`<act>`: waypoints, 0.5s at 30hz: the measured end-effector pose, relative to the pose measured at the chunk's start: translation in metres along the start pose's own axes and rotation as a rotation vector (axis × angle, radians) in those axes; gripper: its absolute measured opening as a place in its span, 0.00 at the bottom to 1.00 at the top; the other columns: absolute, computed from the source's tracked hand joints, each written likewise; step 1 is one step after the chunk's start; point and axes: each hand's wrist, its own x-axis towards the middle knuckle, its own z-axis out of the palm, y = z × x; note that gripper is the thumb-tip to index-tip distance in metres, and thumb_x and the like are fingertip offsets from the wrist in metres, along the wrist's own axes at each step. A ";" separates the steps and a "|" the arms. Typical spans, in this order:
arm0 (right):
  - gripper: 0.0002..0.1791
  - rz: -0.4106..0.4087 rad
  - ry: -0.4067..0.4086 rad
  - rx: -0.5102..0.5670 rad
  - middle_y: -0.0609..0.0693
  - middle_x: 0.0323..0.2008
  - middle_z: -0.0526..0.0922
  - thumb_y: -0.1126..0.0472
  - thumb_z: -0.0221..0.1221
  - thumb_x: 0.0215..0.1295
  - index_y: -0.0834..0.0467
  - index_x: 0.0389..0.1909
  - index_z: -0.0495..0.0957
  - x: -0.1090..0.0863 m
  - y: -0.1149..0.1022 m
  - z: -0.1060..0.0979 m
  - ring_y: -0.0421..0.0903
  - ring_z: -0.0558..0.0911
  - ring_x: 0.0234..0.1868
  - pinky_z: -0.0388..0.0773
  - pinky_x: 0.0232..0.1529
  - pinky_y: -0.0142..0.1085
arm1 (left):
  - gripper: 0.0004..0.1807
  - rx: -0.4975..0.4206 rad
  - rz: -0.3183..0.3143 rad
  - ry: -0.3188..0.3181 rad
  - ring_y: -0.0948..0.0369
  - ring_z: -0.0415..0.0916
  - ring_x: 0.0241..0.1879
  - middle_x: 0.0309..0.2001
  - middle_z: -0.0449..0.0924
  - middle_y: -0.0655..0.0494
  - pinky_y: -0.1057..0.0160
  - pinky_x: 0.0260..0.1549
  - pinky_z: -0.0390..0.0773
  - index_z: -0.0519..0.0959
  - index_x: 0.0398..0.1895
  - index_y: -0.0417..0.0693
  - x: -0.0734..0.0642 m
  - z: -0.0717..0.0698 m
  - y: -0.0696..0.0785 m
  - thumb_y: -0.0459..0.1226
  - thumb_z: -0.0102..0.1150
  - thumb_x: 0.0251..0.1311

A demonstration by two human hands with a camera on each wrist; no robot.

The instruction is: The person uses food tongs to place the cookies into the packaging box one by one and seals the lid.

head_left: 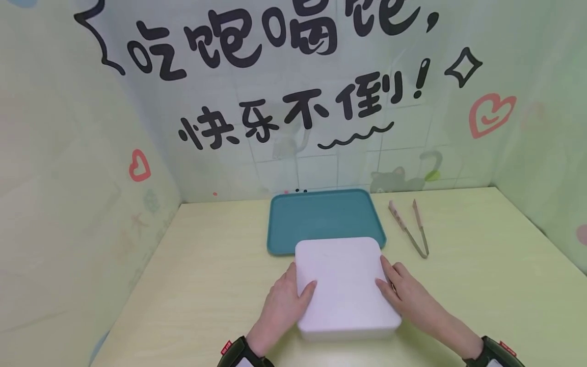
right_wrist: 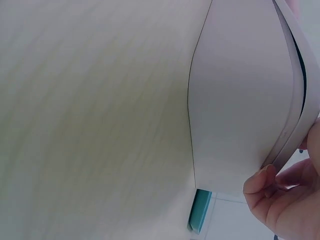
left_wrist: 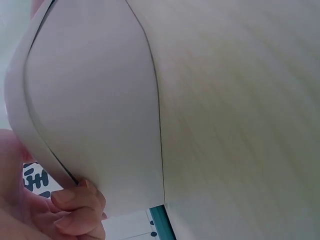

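Note:
A white square box with rounded corners stands on the table; its lid [head_left: 344, 285] covers the top. On the left edge, my left hand [head_left: 283, 303] grips the lid, thumb on top and curled fingertips under the rim. My right hand [head_left: 412, 296] holds the lid's right edge in the same way. In the right wrist view, a dark slit shows between the lid and the box wall [right_wrist: 240, 100], widest toward the near corner. A thinner gap shows beside the wall [left_wrist: 95, 100] in the left wrist view. The box's inside is hidden.
Behind the box lies a teal tray [head_left: 325, 216], its near right part covered by the box. Tongs [head_left: 415, 237] with pink handles lie spread to the tray's right. A printed cloth [head_left: 293, 168] with lettering hangs along the table's back edge, and side cloths flank the table.

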 end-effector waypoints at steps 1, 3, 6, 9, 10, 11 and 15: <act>0.29 0.002 0.002 -0.001 0.46 0.32 0.61 0.58 0.52 0.66 0.73 0.60 0.59 0.000 0.000 0.000 0.39 0.62 0.28 0.64 0.29 0.31 | 0.32 -0.006 -0.003 0.002 0.45 0.73 0.44 0.46 0.72 0.36 0.50 0.39 0.71 0.63 0.55 0.28 0.000 0.000 0.000 0.47 0.54 0.58; 0.29 0.000 0.009 -0.002 0.46 0.32 0.61 0.59 0.52 0.65 0.73 0.60 0.59 0.000 0.001 0.001 0.39 0.62 0.28 0.65 0.28 0.31 | 0.31 -0.018 -0.009 0.002 0.47 0.73 0.43 0.44 0.73 0.37 0.51 0.39 0.72 0.65 0.53 0.29 0.001 0.001 -0.001 0.47 0.55 0.57; 0.28 -0.005 0.020 -0.012 0.47 0.31 0.62 0.61 0.52 0.65 0.74 0.60 0.59 0.000 0.002 0.003 0.39 0.62 0.27 0.65 0.28 0.31 | 0.31 -0.031 -0.017 -0.001 0.48 0.74 0.41 0.42 0.74 0.39 0.52 0.36 0.72 0.67 0.51 0.30 0.001 0.001 -0.002 0.49 0.55 0.57; 0.28 0.000 0.018 -0.023 0.47 0.31 0.62 0.61 0.52 0.65 0.74 0.60 0.59 0.000 0.003 0.005 0.39 0.63 0.27 0.65 0.28 0.32 | 0.31 -0.055 -0.028 -0.022 0.49 0.75 0.38 0.39 0.75 0.40 0.53 0.34 0.73 0.68 0.48 0.30 0.001 0.001 -0.003 0.51 0.54 0.57; 0.28 0.005 0.014 -0.028 0.47 0.32 0.63 0.60 0.52 0.65 0.74 0.60 0.59 0.000 0.003 0.005 0.39 0.63 0.27 0.65 0.28 0.32 | 0.31 -0.058 -0.027 -0.032 0.49 0.75 0.37 0.38 0.75 0.40 0.53 0.33 0.73 0.68 0.48 0.30 0.001 0.000 -0.003 0.52 0.54 0.58; 0.29 0.009 0.013 -0.031 0.47 0.32 0.63 0.60 0.52 0.65 0.73 0.60 0.59 0.000 0.003 0.005 0.39 0.63 0.27 0.65 0.28 0.33 | 0.31 -0.061 -0.025 -0.043 0.49 0.75 0.37 0.38 0.75 0.40 0.53 0.33 0.73 0.68 0.47 0.29 0.000 0.000 -0.004 0.52 0.53 0.58; 0.31 0.020 0.003 -0.047 0.48 0.33 0.66 0.56 0.52 0.65 0.72 0.61 0.58 0.000 0.001 0.005 0.40 0.65 0.27 0.66 0.29 0.33 | 0.31 -0.026 0.014 -0.068 0.47 0.75 0.37 0.37 0.75 0.38 0.52 0.31 0.73 0.66 0.49 0.27 -0.001 0.001 -0.004 0.51 0.49 0.62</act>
